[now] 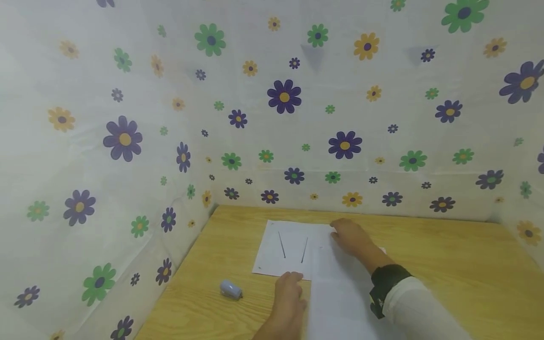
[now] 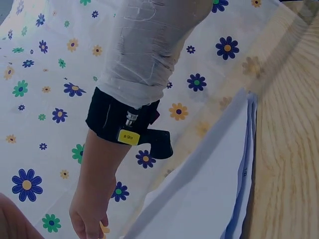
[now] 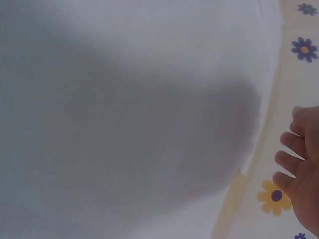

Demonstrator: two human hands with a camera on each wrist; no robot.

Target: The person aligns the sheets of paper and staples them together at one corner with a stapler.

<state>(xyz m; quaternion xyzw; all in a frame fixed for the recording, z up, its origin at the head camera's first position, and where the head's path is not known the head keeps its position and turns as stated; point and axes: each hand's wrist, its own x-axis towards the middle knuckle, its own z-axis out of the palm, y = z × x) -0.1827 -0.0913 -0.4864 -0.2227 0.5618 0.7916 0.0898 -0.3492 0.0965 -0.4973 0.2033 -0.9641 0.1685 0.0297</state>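
Observation:
On the table lies a white sheet [image 1: 268, 248] marked with two slanting dark lines and small marks at its left corners. Layered white papers [image 1: 340, 293] overlap its right side and run toward the near edge; in the left wrist view their stacked edges [image 2: 244, 159] show. My left hand [image 1: 286, 297] has its fingertips at the sheet's near edge. At the far right corner, my right hand [image 1: 352, 236] reaches over the papers, fingertips touching the paper's edge. Loosely bent fingers of that hand show in the right wrist view. A small blue-grey object [image 1: 231, 289] lies left of my left hand.
The wood-grain table [image 1: 459, 269] extends to both sides of the papers. White cloth walls [image 1: 255, 137] with printed flowers enclose its back and sides. A dark band [image 1: 388, 281] with a device sits on my right wrist, below a pale sleeve [image 1: 420, 302].

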